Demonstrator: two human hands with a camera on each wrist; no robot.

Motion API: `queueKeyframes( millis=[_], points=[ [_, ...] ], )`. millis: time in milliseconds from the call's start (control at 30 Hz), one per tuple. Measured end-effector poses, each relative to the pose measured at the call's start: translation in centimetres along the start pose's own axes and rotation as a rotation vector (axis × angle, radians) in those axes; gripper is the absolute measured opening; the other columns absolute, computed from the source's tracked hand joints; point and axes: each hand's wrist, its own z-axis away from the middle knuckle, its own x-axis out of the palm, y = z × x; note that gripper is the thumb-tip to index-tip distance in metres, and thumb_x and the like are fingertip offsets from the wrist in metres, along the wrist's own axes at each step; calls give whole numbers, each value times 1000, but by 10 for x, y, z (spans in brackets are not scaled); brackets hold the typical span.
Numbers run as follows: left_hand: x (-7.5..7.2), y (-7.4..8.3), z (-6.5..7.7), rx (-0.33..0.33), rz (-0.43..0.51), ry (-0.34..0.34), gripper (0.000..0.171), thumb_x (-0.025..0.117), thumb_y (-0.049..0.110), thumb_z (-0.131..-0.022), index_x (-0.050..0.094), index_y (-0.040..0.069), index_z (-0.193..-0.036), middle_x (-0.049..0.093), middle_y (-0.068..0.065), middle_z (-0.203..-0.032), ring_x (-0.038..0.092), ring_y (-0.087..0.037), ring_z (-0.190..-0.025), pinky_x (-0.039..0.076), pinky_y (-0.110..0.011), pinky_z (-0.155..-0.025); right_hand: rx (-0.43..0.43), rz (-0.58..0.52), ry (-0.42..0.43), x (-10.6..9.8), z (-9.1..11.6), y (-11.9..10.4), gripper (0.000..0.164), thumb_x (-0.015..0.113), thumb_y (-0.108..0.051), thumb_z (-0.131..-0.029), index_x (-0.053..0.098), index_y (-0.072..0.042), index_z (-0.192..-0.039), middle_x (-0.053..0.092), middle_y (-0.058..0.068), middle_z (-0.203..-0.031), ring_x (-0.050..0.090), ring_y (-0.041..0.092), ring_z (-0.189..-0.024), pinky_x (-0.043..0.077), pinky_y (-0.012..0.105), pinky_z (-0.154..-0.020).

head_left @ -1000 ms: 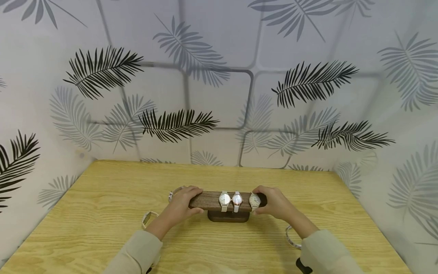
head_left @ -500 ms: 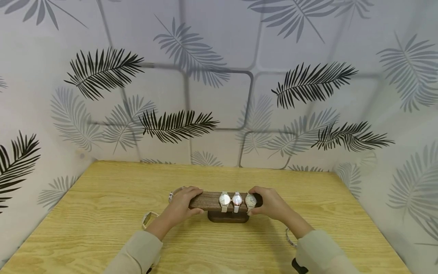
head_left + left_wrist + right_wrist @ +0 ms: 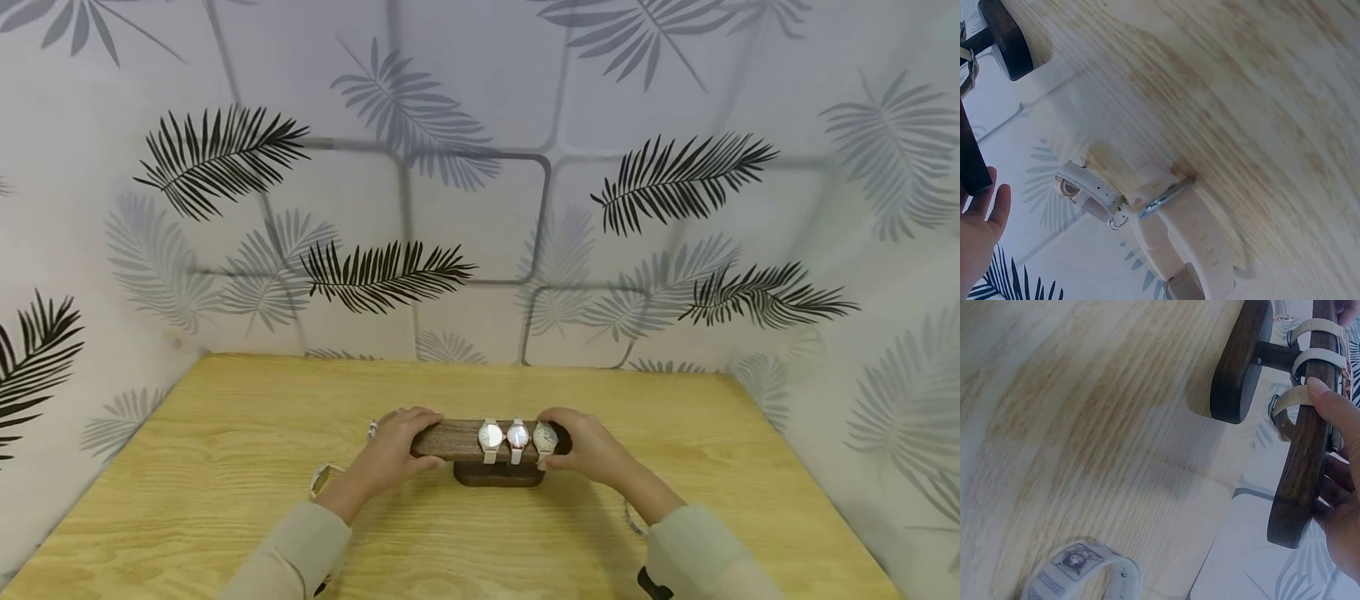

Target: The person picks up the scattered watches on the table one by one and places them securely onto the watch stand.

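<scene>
A dark wooden watch stand (image 3: pixel 450 440) with a horizontal bar and an oblong base stands on the table. Three pale-strapped watches circle its bar: a left watch (image 3: pixel 491 437), a middle watch (image 3: pixel 517 436) and a right watch (image 3: pixel 545 437). My left hand (image 3: pixel 393 448) grips the bar's left end, thumb in front and fingers behind. With thumb and fingers, my right hand (image 3: pixel 588 448) pinches the right watch near the bar's other end. In the right wrist view the thumb (image 3: pixel 1329 403) presses on that watch's strap (image 3: pixel 1294 397).
Left of the stand lie a cream-strapped watch (image 3: pixel 324 480) and, farther back, a white-strapped watch (image 3: pixel 1094 190). A printed white watch strap (image 3: pixel 1088 565) lies near my right forearm. Patterned walls (image 3: pixel 480 208) enclose the wooden table (image 3: pixel 480 550) at the back and sides.
My right hand has slid the right watch leftward along the bar, closer to the middle watch. The left hand keeps its hold on the bar's left end.
</scene>
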Motion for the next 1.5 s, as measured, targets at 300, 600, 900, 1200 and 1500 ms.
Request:
queueKeyframes(
  millis=[300,600,900,1200,1500],
  points=[
    [-9,-10,0,37,-38,-18,70,77,31,-70,49,5,-128,52,-10,-123,53,-28,-110,47,-43,-91,-72,75,133,-3,6,-7,72,80,-26,-66,49,-2,-127,47,20,-131,44,39,-120,40,54,-96],
    [-16,-35,8,-48,-42,-23,78,77,33,-69,43,4,-133,48,-15,-125,49,-33,-113,44,-48,-94,-44,121,175,-10,25,12,70,79,-16,-67,49,1,-127,47,22,-129,44,40,-118,42,54,-93],
    [-13,-48,8,-138,-129,-96,68,74,34,-73,47,6,-129,48,-18,-123,49,-35,-111,43,-52,-91,-25,150,150,-6,31,19,58,76,-14,-71,53,1,-122,56,18,-118,53,33,-108,49,45,-87],
    [-1,-56,-7,-290,-178,-180,72,70,34,-78,39,-2,-132,44,-26,-128,44,-42,-115,40,-54,-94,-7,154,99,-7,26,16,55,75,-17,-73,53,0,-121,56,16,-117,53,31,-109,49,43,-88],
    [14,-55,-20,-321,-247,-162,63,56,41,-88,44,-8,-126,49,-28,-118,48,-44,-108,43,-57,-85,1,136,114,-9,28,16,55,76,-15,-72,54,0,-120,58,15,-115,54,31,-107,49,44,-87]
  ],
)
